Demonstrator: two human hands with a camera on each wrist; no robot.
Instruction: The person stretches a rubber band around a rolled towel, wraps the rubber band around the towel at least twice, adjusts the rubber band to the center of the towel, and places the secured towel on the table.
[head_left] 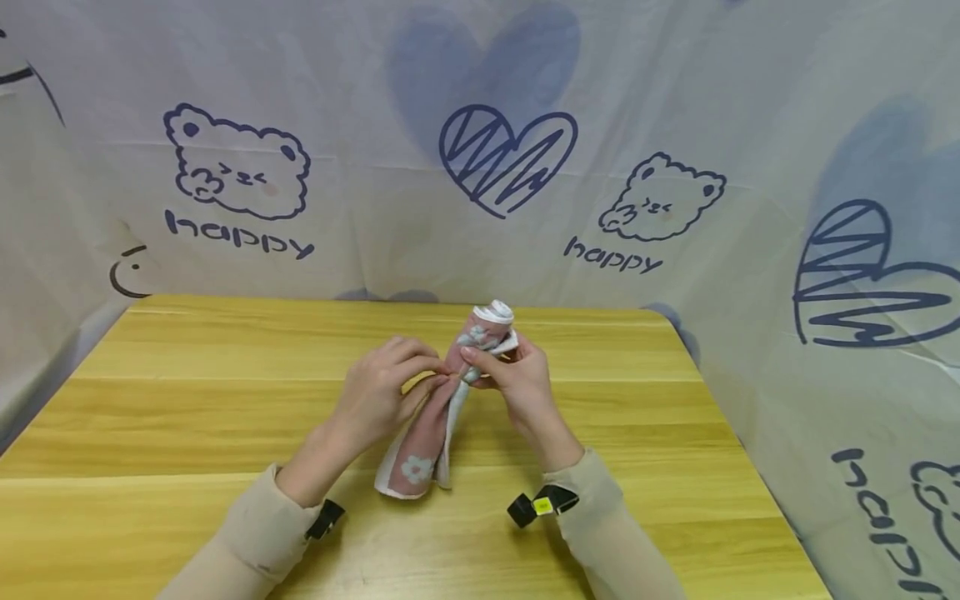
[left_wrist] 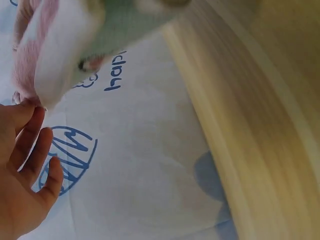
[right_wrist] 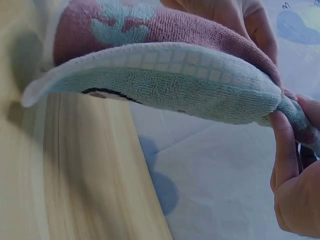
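Note:
A pink towel with pale flower shapes and a white border (head_left: 431,417) is held up over the table, bunched at its middle. Its upper end is rolled into a tight coil, while the lower part hangs as a loose fold. My left hand (head_left: 384,385) pinches the towel's edge at the bunched middle between thumb and forefinger; in the left wrist view the other fingers (left_wrist: 49,180) stay off the cloth. From the right, my right hand (head_left: 527,390) grips the rolled part with its thumb across the front. The right wrist view shows the towel's pale green reverse side (right_wrist: 200,95).
Below the hands lies a yellow wood-grain table (head_left: 225,417). A pale cloth with printed bears, hearts and lettering (head_left: 375,217) hangs behind it and along the sides. Black straps with small cameras (head_left: 543,505) sit on the wrists, over beige sleeves (head_left: 255,525).

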